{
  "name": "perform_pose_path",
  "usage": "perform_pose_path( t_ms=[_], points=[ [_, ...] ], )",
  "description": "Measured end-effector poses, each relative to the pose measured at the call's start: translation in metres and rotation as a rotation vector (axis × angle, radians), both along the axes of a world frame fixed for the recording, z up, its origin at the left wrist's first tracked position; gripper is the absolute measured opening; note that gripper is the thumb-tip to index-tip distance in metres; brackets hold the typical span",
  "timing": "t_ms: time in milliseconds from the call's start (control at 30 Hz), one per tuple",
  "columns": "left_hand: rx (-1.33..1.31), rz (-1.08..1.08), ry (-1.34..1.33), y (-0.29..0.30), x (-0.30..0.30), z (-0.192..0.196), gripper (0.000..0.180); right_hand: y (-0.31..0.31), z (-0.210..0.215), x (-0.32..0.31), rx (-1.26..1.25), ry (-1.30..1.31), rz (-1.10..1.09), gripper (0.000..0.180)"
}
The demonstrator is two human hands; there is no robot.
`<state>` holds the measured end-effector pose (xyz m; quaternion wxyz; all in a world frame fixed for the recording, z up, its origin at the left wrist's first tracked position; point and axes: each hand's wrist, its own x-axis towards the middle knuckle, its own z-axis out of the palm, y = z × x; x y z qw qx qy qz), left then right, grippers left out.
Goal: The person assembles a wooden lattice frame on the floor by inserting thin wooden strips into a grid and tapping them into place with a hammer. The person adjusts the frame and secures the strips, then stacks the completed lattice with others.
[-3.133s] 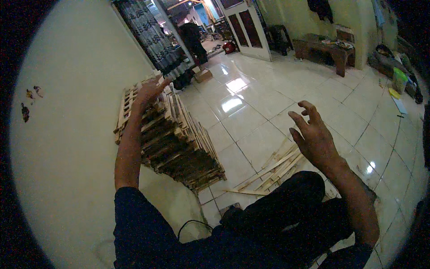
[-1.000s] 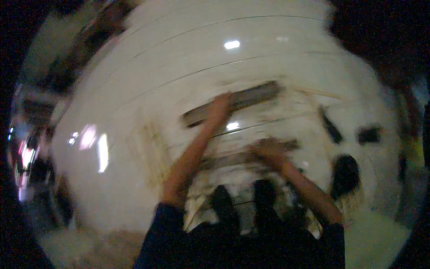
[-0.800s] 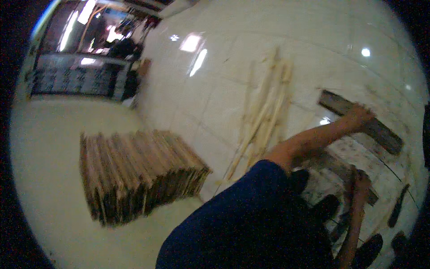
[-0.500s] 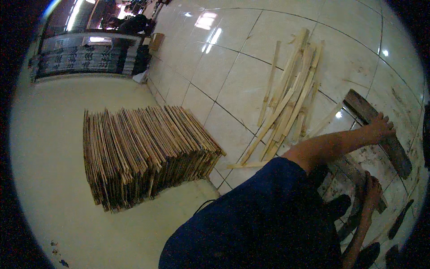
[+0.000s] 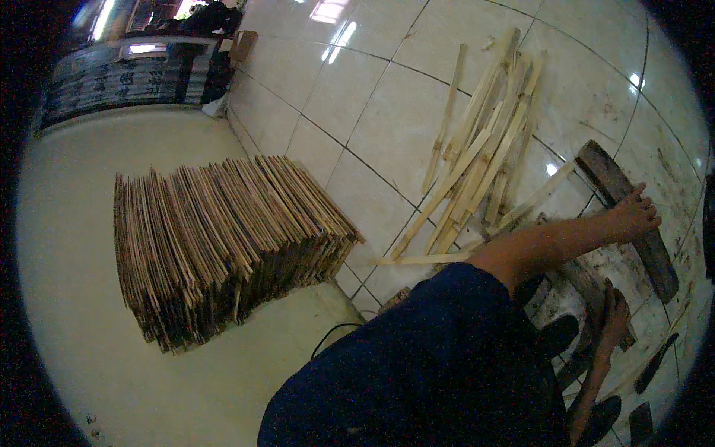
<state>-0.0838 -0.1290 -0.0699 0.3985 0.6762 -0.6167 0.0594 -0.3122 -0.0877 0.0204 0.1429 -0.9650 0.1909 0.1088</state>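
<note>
My left arm, in a dark blue sleeve, reaches across to the right. My left hand (image 5: 633, 216) lies over a dark, worn wooden plank (image 5: 659, 261), its fingers bent over the far edge and one finger raised. Nearer to me, my right hand (image 5: 615, 316) is closed beside a second dark piece of wood (image 5: 585, 287). Its fingers curl round something dark and narrow that I cannot make out. Pale split bamboo strips (image 5: 477, 179) lie in a loose pile left of the plank. One strip (image 5: 551, 186) ends near the plank's far end.
A large stack of thin brown slats or sheets (image 5: 231, 238) stands on edge on the pale raised surface (image 5: 67, 246) at left. Tiled floor (image 5: 350, 112) with dirt marks spreads behind. A dark flat piece (image 5: 655, 363) lies at lower right. Grey patterned bundles (image 5: 126, 82) stand far left.
The view has shifted, so the stack and bamboo strips sit further left. The plank under my left hand has turned slightly, and one left finger now stands raised. My right hand stays beside its piece of wood.
</note>
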Motion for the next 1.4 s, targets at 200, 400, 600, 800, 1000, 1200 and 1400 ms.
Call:
perform_pose_path(
  t_ms=[200,400,600,800,1000,1200,1400],
  points=[
    [0.158,0.177,-0.095,0.056,-0.06,0.033,0.053,-0.009,-0.018,-0.022,0.087,-0.058,-0.035,0.053],
    [0.244,-0.01,0.176,0.137,-0.094,0.038,0.035,-0.001,-0.043,-0.028,-0.053,-0.084,-0.049,0.051],
    [0.391,-0.007,-0.166,0.154,-0.076,0.075,0.022,-0.005,-0.053,-0.029,-0.121,-0.056,-0.016,0.049],
    [0.324,-0.053,0.022,0.128,-0.107,-0.006,0.022,-0.006,-0.054,-0.026,-0.152,-0.043,0.001,0.047],
    [0.416,-0.058,0.025,0.146,-0.097,0.034,0.027,-0.002,-0.052,-0.03,-0.179,-0.046,-0.018,0.045],
    [0.486,-0.012,-0.084,0.146,-0.084,0.058,0.032,0.0,-0.051,-0.03,-0.194,-0.061,-0.038,0.043],
    [0.464,0.03,0.088,0.151,-0.088,0.084,0.032,0.005,-0.042,-0.027,-0.208,-0.083,-0.071,0.042]
  ],
)
